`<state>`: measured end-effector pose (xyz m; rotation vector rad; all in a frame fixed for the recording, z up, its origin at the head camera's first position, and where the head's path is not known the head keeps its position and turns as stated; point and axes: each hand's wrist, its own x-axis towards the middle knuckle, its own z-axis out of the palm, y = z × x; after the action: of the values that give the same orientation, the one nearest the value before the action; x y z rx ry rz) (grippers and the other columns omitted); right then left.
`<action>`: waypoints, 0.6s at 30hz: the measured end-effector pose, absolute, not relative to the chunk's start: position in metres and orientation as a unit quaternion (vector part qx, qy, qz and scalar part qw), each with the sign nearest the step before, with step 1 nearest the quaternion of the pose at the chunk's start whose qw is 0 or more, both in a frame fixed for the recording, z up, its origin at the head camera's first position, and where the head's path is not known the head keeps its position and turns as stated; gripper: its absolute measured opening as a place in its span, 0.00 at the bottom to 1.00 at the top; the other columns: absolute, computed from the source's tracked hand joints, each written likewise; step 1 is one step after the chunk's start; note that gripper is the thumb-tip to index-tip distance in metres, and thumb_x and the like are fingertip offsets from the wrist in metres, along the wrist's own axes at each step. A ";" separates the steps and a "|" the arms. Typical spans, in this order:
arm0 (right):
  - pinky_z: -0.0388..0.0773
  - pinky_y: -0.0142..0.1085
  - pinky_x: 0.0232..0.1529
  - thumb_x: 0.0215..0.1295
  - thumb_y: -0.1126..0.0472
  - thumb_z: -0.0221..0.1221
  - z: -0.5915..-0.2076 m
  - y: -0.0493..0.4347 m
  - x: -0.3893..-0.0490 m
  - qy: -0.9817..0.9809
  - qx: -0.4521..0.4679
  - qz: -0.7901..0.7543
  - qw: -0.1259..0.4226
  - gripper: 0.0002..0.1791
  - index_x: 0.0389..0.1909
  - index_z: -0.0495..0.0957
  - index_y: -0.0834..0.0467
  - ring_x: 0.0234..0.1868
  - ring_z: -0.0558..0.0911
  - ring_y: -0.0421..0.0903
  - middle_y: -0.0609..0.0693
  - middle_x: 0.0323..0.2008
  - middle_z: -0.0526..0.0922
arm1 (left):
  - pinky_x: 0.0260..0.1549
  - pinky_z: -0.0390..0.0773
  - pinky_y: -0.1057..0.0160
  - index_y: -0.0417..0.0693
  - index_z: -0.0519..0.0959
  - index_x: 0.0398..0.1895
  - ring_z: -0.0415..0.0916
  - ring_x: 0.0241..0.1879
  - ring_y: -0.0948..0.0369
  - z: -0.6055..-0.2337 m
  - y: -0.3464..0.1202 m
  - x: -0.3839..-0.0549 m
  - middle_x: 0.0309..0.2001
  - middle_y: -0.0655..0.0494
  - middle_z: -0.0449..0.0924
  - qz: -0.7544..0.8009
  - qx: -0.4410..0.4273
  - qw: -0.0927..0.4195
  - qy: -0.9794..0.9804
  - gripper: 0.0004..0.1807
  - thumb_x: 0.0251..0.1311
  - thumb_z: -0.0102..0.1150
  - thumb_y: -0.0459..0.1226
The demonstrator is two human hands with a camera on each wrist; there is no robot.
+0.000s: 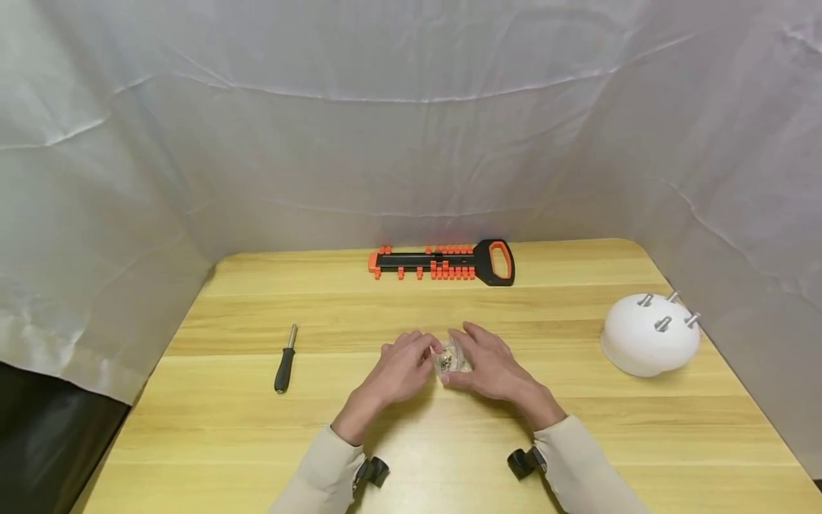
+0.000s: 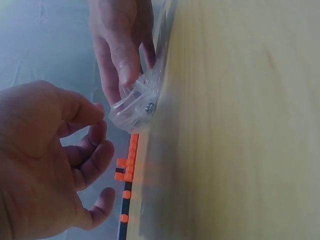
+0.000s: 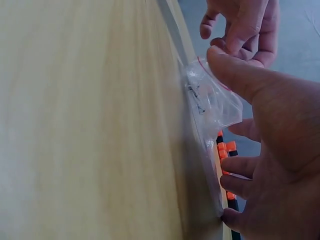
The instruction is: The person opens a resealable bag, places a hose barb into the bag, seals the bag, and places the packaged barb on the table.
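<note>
A small clear zip bag (image 1: 447, 360) with small metal pieces of hardware inside is at the middle of the table. My right hand (image 1: 491, 364) pinches it between thumb and fingers, the thumb (image 3: 232, 70) lying along its red-lined zip edge. My left hand (image 1: 401, 368) is at the other side, its bent thumb and index finger right beside the plastic. In the left wrist view, the left fingers (image 2: 95, 160) are loosely bent, with nothing showing between them. The metal pieces (image 2: 149, 107) show through the plastic.
A screwdriver (image 1: 285, 360) with a black handle lies at the left. At the back is a black rack (image 1: 443, 263) with orange clips and a looped handle. A white rounded object (image 1: 648, 343) with several metal posts stands at the right. Grey cloth (image 1: 411, 157) surrounds the wooden table (image 1: 212, 428).
</note>
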<state>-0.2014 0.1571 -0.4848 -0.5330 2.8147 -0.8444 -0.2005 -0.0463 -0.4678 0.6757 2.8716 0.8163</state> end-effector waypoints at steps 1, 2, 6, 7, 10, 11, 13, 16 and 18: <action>0.49 0.62 0.70 0.56 0.37 0.63 -0.484 0.157 -0.201 0.940 -0.175 -0.283 0.078 0.46 0.73 0.59 0.51 0.74 0.55 0.62 0.60 0.75 0.54 | 0.41 0.63 0.57 0.57 0.78 0.48 0.70 0.42 0.62 -0.467 -0.047 -0.200 0.34 0.65 0.74 0.263 0.220 0.043 0.938 0.10 0.66 0.51 0.37; 0.50 0.62 0.70 0.57 0.37 0.63 -0.483 0.157 -0.201 0.939 -0.172 -0.287 0.079 0.46 0.73 0.59 0.51 0.74 0.54 0.62 0.60 0.75 0.53 | 0.42 0.64 0.55 0.58 0.77 0.48 0.70 0.42 0.62 -0.467 -0.047 -0.199 0.34 0.65 0.74 0.260 0.219 0.044 0.939 0.11 0.66 0.51 0.38; 0.55 0.62 0.68 0.64 0.39 0.58 -0.479 0.158 -0.200 0.936 -0.155 -0.305 0.080 0.40 0.73 0.59 0.50 0.75 0.54 0.61 0.58 0.75 0.52 | 0.43 0.65 0.52 0.59 0.77 0.49 0.72 0.39 0.62 -0.466 -0.048 -0.197 0.31 0.67 0.75 0.253 0.219 0.052 0.941 0.10 0.67 0.52 0.40; 0.55 0.63 0.68 0.66 0.40 0.56 -0.478 0.159 -0.199 0.936 -0.153 -0.307 0.078 0.39 0.73 0.59 0.50 0.75 0.54 0.61 0.58 0.75 0.53 | 0.42 0.66 0.52 0.59 0.77 0.49 0.72 0.37 0.63 -0.465 -0.049 -0.197 0.30 0.68 0.75 0.252 0.220 0.053 0.941 0.10 0.67 0.52 0.41; 0.55 0.63 0.67 0.69 0.42 0.52 -0.477 0.162 -0.198 0.939 -0.149 -0.303 0.068 0.34 0.72 0.60 0.51 0.74 0.55 0.61 0.58 0.75 0.54 | 0.40 0.65 0.53 0.58 0.77 0.49 0.71 0.30 0.66 -0.465 -0.050 -0.196 0.26 0.70 0.74 0.250 0.227 0.059 0.940 0.11 0.66 0.54 0.43; 0.55 0.63 0.67 0.70 0.43 0.51 -0.477 0.163 -0.198 0.940 -0.148 -0.300 0.064 0.33 0.72 0.60 0.51 0.74 0.56 0.61 0.59 0.74 0.55 | 0.39 0.65 0.54 0.58 0.78 0.49 0.70 0.28 0.67 -0.464 -0.051 -0.195 0.25 0.70 0.74 0.249 0.229 0.061 0.939 0.11 0.66 0.54 0.43; 0.55 0.63 0.68 0.72 0.44 0.50 -0.478 0.165 -0.197 0.942 -0.149 -0.294 0.060 0.32 0.72 0.61 0.52 0.73 0.57 0.62 0.60 0.73 0.57 | 0.39 0.64 0.55 0.58 0.78 0.49 0.70 0.27 0.68 -0.464 -0.051 -0.194 0.25 0.71 0.74 0.245 0.233 0.065 0.939 0.11 0.65 0.55 0.44; 0.54 0.64 0.67 0.72 0.47 0.49 -0.480 0.168 -0.196 0.944 -0.149 -0.289 0.051 0.29 0.71 0.63 0.53 0.72 0.60 0.62 0.60 0.72 0.60 | 0.39 0.64 0.55 0.58 0.78 0.48 0.70 0.27 0.69 -0.465 -0.051 -0.193 0.25 0.72 0.74 0.240 0.239 0.063 0.939 0.11 0.64 0.56 0.44; 0.55 0.65 0.66 0.72 0.50 0.50 -0.480 0.172 -0.195 0.946 -0.149 -0.285 0.046 0.28 0.70 0.63 0.53 0.71 0.61 0.62 0.60 0.71 0.62 | 0.40 0.64 0.55 0.58 0.78 0.48 0.70 0.28 0.69 -0.467 -0.049 -0.193 0.26 0.72 0.74 0.236 0.243 0.061 0.939 0.11 0.63 0.57 0.43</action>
<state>-0.1948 0.1715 -0.4801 -0.4537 2.8877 -0.8711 -0.1927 -0.0491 -0.4670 0.7354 2.8408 0.7151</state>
